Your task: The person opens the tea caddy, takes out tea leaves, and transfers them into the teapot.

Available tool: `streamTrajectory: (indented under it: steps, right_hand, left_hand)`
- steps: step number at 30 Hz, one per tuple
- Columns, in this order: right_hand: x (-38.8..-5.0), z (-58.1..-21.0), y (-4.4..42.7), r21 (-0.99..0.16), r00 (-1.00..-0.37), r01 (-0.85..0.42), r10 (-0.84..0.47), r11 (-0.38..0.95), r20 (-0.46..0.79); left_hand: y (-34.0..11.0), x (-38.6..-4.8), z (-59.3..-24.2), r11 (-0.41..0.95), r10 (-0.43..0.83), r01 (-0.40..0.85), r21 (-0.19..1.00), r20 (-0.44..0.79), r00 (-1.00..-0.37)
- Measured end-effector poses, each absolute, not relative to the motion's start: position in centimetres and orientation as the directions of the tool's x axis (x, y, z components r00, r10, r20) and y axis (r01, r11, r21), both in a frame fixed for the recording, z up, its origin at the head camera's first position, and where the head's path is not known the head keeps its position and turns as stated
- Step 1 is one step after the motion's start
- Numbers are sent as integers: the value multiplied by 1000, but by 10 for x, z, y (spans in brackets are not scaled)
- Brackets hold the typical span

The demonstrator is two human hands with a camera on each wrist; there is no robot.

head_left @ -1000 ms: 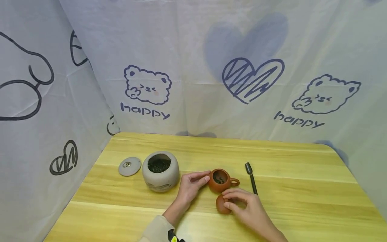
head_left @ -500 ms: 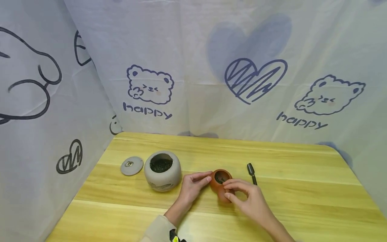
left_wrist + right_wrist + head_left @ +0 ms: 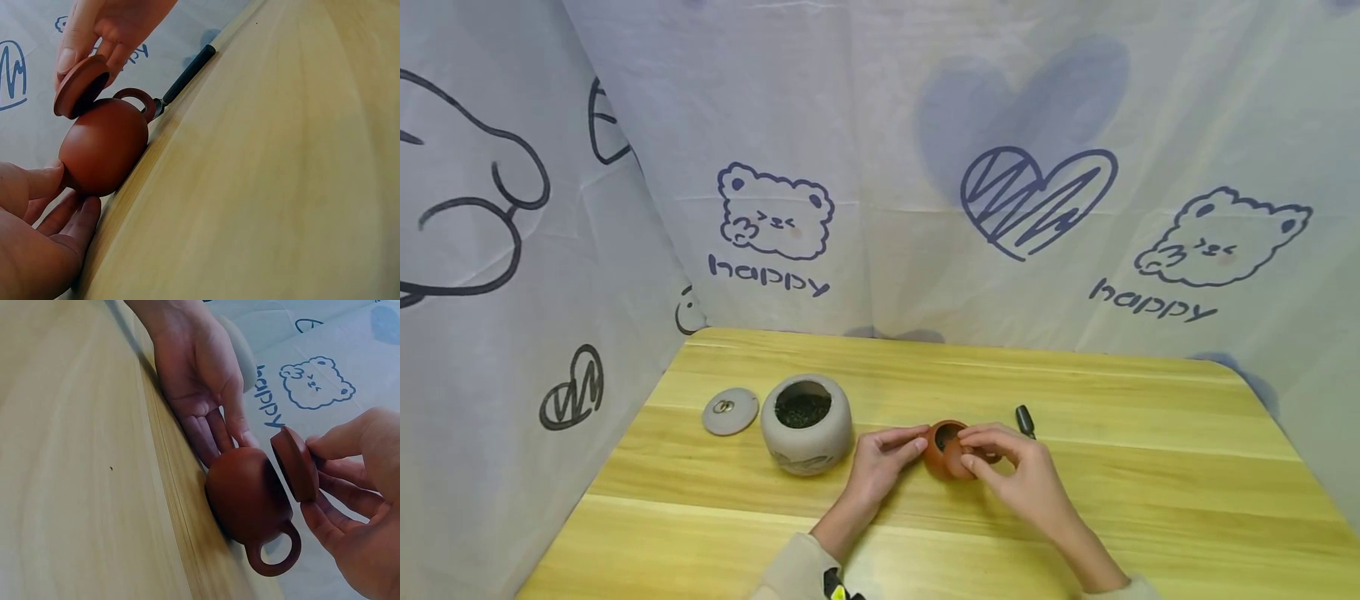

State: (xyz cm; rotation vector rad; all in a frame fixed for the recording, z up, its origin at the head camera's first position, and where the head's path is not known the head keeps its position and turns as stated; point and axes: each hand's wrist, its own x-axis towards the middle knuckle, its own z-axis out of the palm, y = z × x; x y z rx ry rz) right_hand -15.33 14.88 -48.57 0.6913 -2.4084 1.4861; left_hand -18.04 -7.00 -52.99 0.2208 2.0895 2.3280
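A small reddish-brown clay teapot [image 3: 935, 461] stands on the table, its loop handle [image 3: 291, 556] pointing away from my left hand. My left hand [image 3: 876, 467] holds the pot at the side opposite that handle, thumb and fingers around what seems to be the spout, mostly hidden by them. Between thumb and fingers, my right hand [image 3: 1026, 479] pinches the matching teapot lid [image 3: 299, 464] from its top. The lid hangs tilted just over the pot's mouth and covers part of it in the head view. A narrow gap separates lid and rim in the right wrist view.
To the left stands a round grey jar [image 3: 808, 442] filled with dark tea leaves, its grey lid [image 3: 731, 412] lying beside it. A dark tea scoop [image 3: 187, 76] lies behind my right hand. Printed cloth hangs behind the wooden table [image 3: 737, 533].
My right hand has carried the teapot lid from in front of the pot up and back over its mouth. The left hand keeps its hold on the teapot.
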Motion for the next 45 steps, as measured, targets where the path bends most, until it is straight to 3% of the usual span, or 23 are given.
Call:
streamTrajectory:
  steps: [22, 45]
  right_hand:
    - [-171, -487, 139, -870, -921, -382, -212, 313, 328]
    - [-181, -495, 135, -856, -913, -406, -189, 321, 362]
  left_hand:
    - [-69, -180, -530, -78, 97, 51, 996, 59, -994]
    - [-70, -181, -531, -89, 94, 49, 995, 57, -994]
